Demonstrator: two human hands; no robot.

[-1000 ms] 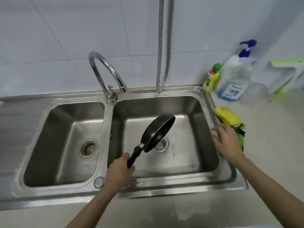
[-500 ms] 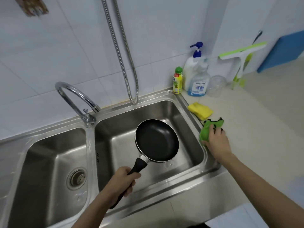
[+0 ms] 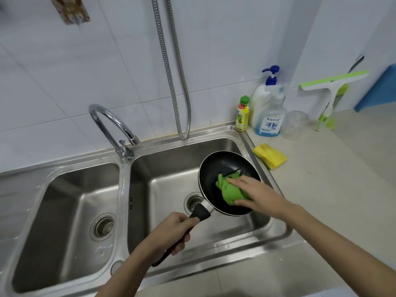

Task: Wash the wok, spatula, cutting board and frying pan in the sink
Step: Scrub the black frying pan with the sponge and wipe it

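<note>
Half a second ago the right hand rested on the crumpled green cloth at the sink's edge; now it presses that cloth into the black non-stick frying pan, fingers nearly straight. Scrubbing seems to be starting. At lower centre, the left hand grips the pan's black handle, holding it over the right basin of the steel double sink; the pan sits further right than before.
</note>
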